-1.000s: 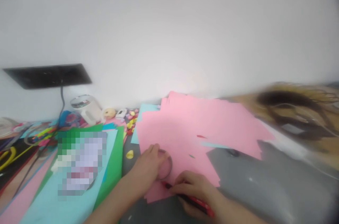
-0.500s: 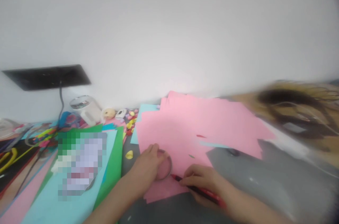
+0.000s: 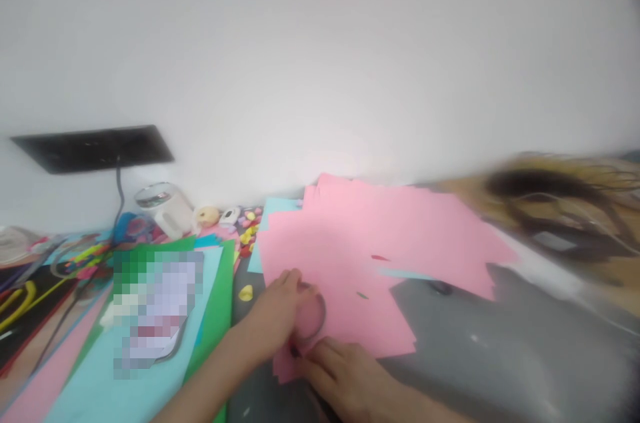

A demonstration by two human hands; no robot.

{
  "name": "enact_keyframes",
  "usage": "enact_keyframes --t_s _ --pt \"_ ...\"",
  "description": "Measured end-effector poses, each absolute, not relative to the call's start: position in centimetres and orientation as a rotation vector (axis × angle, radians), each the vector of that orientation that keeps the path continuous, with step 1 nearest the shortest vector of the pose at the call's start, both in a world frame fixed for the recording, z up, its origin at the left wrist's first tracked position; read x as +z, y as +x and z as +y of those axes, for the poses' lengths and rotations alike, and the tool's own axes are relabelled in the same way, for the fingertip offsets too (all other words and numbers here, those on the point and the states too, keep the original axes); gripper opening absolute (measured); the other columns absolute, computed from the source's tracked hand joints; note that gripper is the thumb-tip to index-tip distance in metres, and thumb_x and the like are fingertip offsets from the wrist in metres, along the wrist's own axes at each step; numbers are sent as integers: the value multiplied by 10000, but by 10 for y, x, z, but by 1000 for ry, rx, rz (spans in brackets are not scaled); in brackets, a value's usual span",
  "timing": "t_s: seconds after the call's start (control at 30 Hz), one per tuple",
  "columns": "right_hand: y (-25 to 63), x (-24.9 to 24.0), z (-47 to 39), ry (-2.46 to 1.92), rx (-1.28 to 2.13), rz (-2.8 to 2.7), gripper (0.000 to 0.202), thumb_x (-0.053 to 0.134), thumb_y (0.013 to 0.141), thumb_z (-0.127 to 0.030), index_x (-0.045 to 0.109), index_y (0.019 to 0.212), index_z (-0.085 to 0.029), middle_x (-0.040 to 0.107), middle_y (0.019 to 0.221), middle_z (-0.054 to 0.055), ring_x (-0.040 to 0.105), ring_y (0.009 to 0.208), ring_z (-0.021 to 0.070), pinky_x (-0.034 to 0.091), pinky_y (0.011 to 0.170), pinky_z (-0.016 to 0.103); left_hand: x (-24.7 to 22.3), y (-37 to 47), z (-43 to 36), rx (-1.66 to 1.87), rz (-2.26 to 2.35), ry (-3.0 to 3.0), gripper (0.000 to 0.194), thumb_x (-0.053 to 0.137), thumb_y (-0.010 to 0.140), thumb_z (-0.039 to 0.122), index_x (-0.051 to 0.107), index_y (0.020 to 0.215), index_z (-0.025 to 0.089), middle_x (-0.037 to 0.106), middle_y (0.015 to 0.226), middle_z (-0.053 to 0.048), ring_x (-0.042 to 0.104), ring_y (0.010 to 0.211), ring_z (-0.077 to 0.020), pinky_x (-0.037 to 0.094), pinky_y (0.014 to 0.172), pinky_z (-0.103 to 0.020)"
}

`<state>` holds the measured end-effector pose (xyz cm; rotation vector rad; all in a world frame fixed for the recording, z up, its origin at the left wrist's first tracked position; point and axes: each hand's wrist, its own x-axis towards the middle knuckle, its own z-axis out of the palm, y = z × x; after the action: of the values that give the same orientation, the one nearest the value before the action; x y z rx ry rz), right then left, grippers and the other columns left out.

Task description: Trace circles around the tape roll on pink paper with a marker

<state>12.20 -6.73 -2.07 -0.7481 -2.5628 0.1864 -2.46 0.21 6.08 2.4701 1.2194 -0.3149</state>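
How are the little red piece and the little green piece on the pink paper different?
The red piece looks longer; the green piece looks shorter. The red piece lies farther from the right hand, while the green piece lies nearer. Both are thin slivers resting on the pink paper.

There are two hands (image 3: 280,313) (image 3: 345,373), one ring (image 3: 324,316), one mug (image 3: 173,213).

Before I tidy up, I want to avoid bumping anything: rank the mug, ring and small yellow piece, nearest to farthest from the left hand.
1. Ring: touching the left hand, on the pink paper.
2. Yellow piece: just left of the hand, on the grey table.
3. White mug: farther left, back by the wall.
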Motion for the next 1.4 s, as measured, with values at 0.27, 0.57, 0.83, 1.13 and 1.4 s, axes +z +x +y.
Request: enact_keyframes --t_s 0.27,0.57,0.83,1.13,1.4 --pt "109 -19 -71 -742 -158 -2524 218 396 828 -77 554 977 -57 613 739 123 545 641 216 414 465 289 58 -25 3 -316 1217 2484 639 461 620 27 483 1228 225 446 1153 -87 429 1052 -211 383 871 -307" --pt "149 -7 -79 -859 322 -2504 266 538 784 -160 592 1044 -140 641 756 62 601 628 175 461 500 250 59 -25 1 -304 1228 2472 574 446 668 31 491 1202 237 466 1133 -70 444 1013 -204 386 855 -313" --pt "190 29 -11 -1229 1115 -1490 212 545 834 -338 604 859 -136 663 783 69 664 692 179 563 660 327 59 -1 -8 -453 1415 2434 443 346 775 -6 524 1153 139 498 1131 -173 467 1022 -285 430 788 -380" --pt "101 38 54 -989 1509 -1668 186 456 837 -126 441 1020 -159 665 862 46 658 752 145 543 727 327 16 4 -5 -394 1406 2513 468 314 770 -15 526 1178 69 464 1228 -241 465 1057 -351 387 835 -488" --pt "63 37 61 -882 1607 -2348 165 586 761 -124 439 772 -195 584 623 -51 583 604 135 447 539 217 -45 10 4 -267 1654 2433 426 371 754 41 585 1119 97 593 992 -188 543 911 -371 423 714 -498"
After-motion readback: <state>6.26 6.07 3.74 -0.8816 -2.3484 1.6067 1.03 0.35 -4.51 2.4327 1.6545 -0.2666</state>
